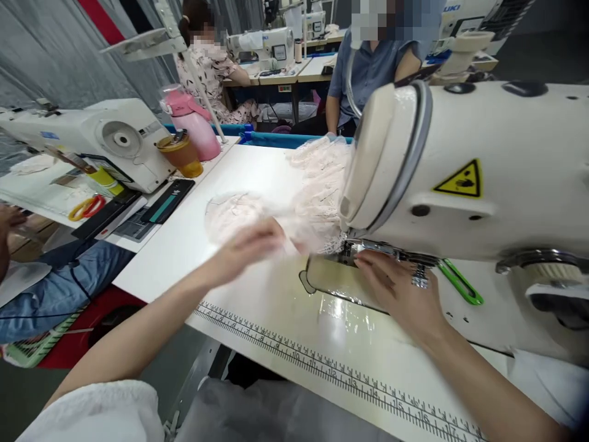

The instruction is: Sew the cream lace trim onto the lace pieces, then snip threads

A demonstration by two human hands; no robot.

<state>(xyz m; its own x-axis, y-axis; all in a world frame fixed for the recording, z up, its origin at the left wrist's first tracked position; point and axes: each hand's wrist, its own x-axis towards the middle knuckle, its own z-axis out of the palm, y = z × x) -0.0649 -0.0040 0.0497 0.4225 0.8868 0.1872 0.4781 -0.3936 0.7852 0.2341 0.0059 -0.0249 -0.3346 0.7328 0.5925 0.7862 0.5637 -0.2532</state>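
Observation:
My left hand (251, 248) is smeared by motion over the white table, left of the needle area. It is beside sheer pale pink lace fabric (319, 184); whether its fingers grip the cloth I cannot tell. The lace runs in gathered folds from the far table edge to the presser foot (348, 245) of the sewing machine (464, 166), and a rounded pile of similar fabric (234, 212) lies to its left. Beneath the machine head, my right hand (405, 291) reaches toward the presser foot with fingers stretched out and slightly apart, nothing visible in them.
A green thread snipper (462, 282) lies right of my right hand. Along the table's front runs a printed ruler (322, 365). A second sewing machine (115, 141), a brown cup (181, 153), a pink bottle (193, 123) and scissors (87, 207) stand or lie leftward. Other people sit nearby.

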